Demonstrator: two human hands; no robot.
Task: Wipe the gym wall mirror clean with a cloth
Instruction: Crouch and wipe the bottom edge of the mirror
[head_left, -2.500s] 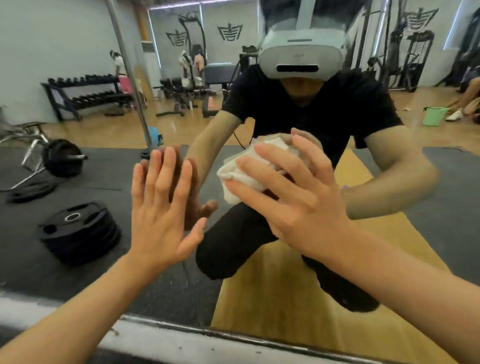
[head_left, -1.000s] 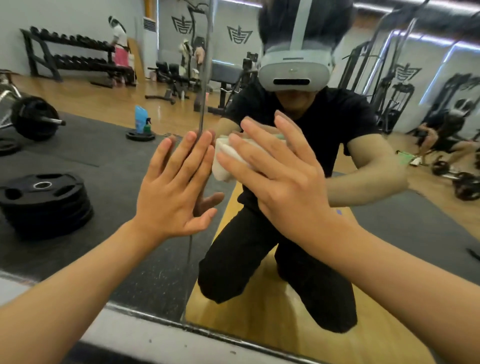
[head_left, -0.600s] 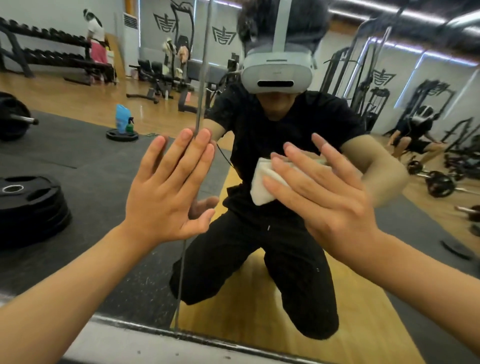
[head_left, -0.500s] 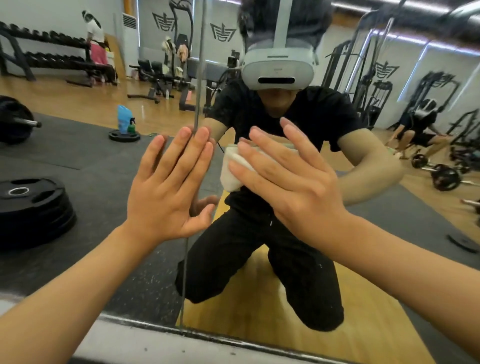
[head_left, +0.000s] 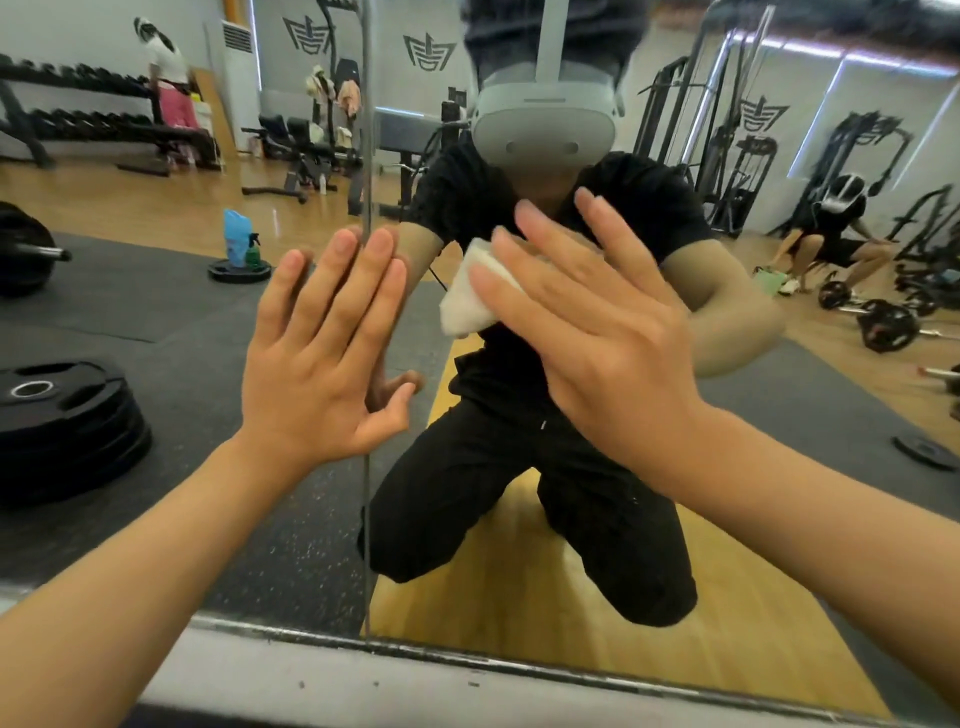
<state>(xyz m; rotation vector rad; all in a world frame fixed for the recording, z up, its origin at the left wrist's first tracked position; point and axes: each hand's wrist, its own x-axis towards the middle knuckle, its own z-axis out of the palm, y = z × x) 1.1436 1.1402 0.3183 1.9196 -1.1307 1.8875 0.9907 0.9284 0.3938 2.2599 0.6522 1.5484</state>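
The wall mirror (head_left: 156, 322) fills the view, with a vertical seam between two panels running behind my left hand. My left hand (head_left: 322, 358) lies flat on the glass, fingers straight and pointing up. My right hand (head_left: 597, 332) presses a folded white cloth (head_left: 467, 301) against the mirror with straight, spread fingers. Only the cloth's left part shows past my fingertips; the rest is hidden under my palm. My own kneeling reflection in black clothes is behind both hands.
The mirror's lower edge meets a grey sill (head_left: 415, 680) at the bottom. Reflected in the glass are stacked black weight plates (head_left: 57, 415) at left, a blue spray bottle (head_left: 238, 244), dumbbell racks, machines, and another person crouching at right (head_left: 836, 234).
My right hand has swept the cloth across the glass, down-right and back up-left, and now sits slightly higher. My left hand stays planted on the mirror.
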